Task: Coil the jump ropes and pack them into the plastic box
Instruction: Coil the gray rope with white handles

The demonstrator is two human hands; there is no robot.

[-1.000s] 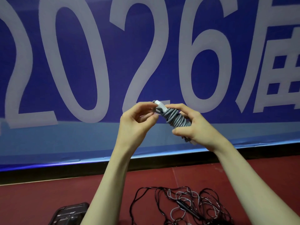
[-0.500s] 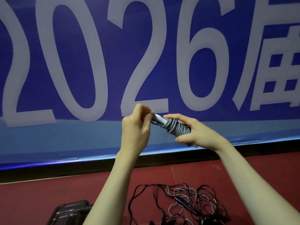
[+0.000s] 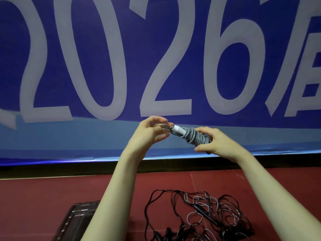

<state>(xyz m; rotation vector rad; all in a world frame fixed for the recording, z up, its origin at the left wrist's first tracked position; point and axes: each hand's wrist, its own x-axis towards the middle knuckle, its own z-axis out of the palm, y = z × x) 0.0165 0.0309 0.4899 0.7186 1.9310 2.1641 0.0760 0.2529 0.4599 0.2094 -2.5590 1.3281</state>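
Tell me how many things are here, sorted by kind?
Grey coiled jump rope bundle, held up by both hands: 1
Tangled heap of black and grey ropes on the red floor: 1; single ropes cannot be counted
Dark clear plastic box: 1
Total: 3

Sports or event hall, at floor level

A large blue banner (image 3: 156, 66) bearing pale "2026" numerals is hanging along the wall, dark red sports flooring (image 3: 43, 192) is spreading below it, and tangled jump ropes (image 3: 199, 216) are lying there.
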